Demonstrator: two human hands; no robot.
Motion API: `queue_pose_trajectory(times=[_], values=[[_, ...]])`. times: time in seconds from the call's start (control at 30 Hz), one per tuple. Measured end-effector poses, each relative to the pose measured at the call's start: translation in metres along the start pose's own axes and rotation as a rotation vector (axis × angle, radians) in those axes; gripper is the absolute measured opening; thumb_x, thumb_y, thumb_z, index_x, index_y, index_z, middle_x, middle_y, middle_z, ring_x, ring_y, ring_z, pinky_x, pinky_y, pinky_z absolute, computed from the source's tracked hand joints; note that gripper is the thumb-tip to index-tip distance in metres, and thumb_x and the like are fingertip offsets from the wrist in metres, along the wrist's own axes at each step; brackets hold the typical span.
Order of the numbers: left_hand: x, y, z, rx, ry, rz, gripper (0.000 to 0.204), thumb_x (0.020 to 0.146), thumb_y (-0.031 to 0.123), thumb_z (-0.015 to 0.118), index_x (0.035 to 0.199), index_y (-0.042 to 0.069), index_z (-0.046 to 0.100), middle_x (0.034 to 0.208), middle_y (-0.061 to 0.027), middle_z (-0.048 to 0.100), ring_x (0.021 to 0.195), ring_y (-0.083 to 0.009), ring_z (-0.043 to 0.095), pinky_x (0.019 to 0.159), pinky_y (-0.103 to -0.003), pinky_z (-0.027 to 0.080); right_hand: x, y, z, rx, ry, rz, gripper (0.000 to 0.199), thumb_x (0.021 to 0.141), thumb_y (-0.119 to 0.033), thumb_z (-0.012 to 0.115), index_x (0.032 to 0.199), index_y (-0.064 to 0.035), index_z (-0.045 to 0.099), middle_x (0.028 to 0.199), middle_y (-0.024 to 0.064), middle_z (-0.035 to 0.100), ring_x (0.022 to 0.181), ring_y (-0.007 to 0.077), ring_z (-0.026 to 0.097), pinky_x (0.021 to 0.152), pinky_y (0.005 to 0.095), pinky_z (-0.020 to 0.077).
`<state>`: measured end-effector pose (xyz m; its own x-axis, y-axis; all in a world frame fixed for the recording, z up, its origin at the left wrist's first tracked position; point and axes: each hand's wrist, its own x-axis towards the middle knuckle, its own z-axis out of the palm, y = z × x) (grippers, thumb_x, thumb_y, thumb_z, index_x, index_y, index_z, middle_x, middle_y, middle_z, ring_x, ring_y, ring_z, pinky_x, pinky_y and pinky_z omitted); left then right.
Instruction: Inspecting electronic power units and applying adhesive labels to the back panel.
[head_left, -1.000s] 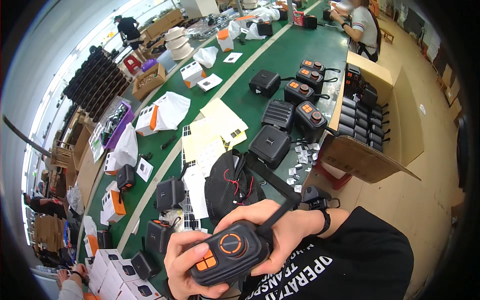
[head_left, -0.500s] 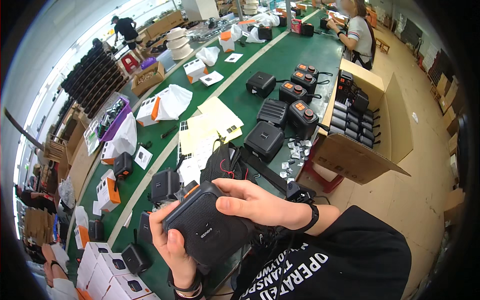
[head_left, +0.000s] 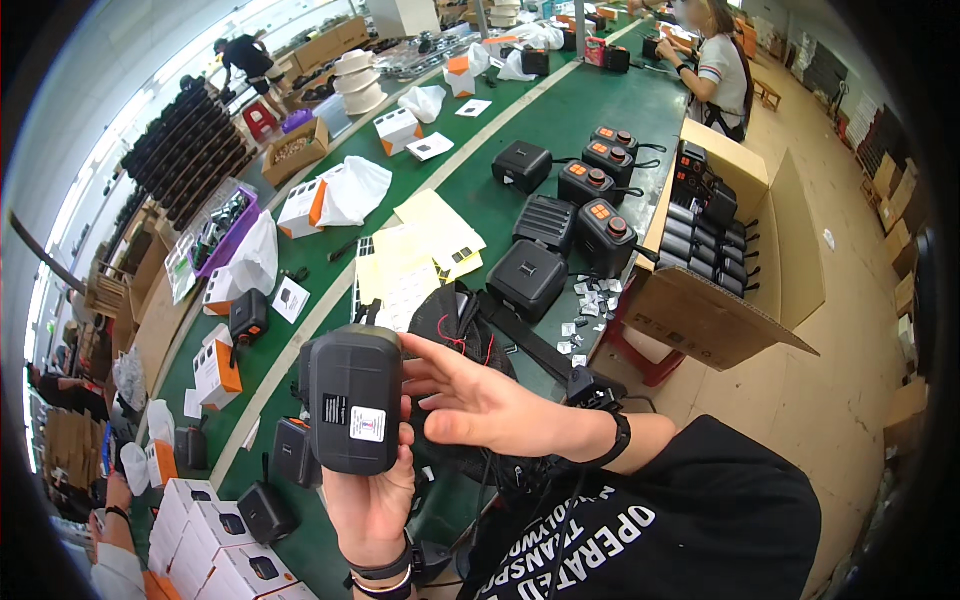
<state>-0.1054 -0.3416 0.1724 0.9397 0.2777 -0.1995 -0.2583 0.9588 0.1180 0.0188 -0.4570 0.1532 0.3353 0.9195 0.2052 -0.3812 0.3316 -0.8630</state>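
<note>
A black portable speaker point(head_left: 352, 400) stands raised in my left hand point(head_left: 375, 505), which grips it from below and behind. Its face with a white label and a black label is turned toward me. Close to its right edge is my right hand point(head_left: 490, 400), fingers stretched and thumb apart; whether the fingertips touch the speaker I cannot tell. Behind my hands lies a black pouch or bag point(head_left: 440, 330) with red cord. Another black speaker point(head_left: 294, 452) stands just left of my left hand.
Several black speakers point(head_left: 530, 280) stand at the right of the green table, near small white packets point(head_left: 590, 310). An open carton point(head_left: 715, 315) packed with speakers sits beyond the edge. White-orange boxes point(head_left: 215, 375) line the left; yellow sheets point(head_left: 440, 235) lie mid-table. A co-worker point(head_left: 718, 70) is far right.
The speaker has been turned from its mesh side to its labelled side and moved slightly left. My right hand has let go of it and opened. Boxes on the left have shifted slightly away.
</note>
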Motion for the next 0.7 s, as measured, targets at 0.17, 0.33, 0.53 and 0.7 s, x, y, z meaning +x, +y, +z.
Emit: queue_pose_trajectory(times=[0.17, 0.33, 0.53, 0.7], values=[[0.003, -0.006, -0.002, 0.107, -0.024, 0.117, 0.043, 0.092, 0.022, 0.042, 0.128, -0.001, 0.035, 0.123, -0.0288, 0.039, 0.109, -0.0411, 0.046, 0.084, -0.042, 0.053, 0.005, -0.002, 0.007, -0.096, 0.031, -0.029, 0.102, 0.074, -0.037, 0.071, 0.137, 0.0060, 0.004, 0.131, 0.0178, 0.032, 0.114, 0.0238, 0.040, 0.097, 0.0351, 0.0335], [0.004, -0.012, -0.004, 0.394, -0.049, 0.200, 0.045, 0.094, 0.029, 0.039, 0.130, 0.002, 0.034, 0.125, -0.0237, 0.041, 0.110, -0.0369, 0.047, 0.089, -0.044, 0.047, 0.005, -0.008, 0.012, -0.030, 0.075, 0.002, 0.097, 0.071, -0.024, 0.073, 0.140, -0.0033, 0.008, 0.128, 0.0111, 0.035, 0.120, 0.0190, 0.033, 0.100, 0.0346, 0.0253], [0.000, -0.024, 0.006, 1.068, 0.079, 0.626, 0.055, 0.085, 0.026, 0.054, 0.130, 0.004, 0.031, 0.119, -0.0106, 0.048, 0.110, -0.0235, 0.048, 0.093, -0.036, 0.040, 0.001, -0.019, 0.014, -0.980, 0.306, -0.458, 0.098, 0.060, -0.017, 0.075, 0.138, 0.0005, 0.018, 0.126, 0.0188, 0.032, 0.114, 0.0321, 0.033, 0.098, 0.0396, 0.0275], [0.001, -0.011, 0.000, 0.915, 0.094, 0.461, 0.058, 0.079, 0.020, 0.058, 0.128, 0.002, 0.033, 0.119, -0.0114, 0.048, 0.108, -0.0234, 0.050, 0.092, -0.036, 0.041, -0.002, -0.028, 0.005, -0.903, 0.203, -0.594, 0.093, 0.065, -0.021, 0.075, 0.136, 0.0016, 0.019, 0.127, 0.0201, 0.032, 0.113, 0.0334, 0.034, 0.097, 0.0415, 0.0284]])
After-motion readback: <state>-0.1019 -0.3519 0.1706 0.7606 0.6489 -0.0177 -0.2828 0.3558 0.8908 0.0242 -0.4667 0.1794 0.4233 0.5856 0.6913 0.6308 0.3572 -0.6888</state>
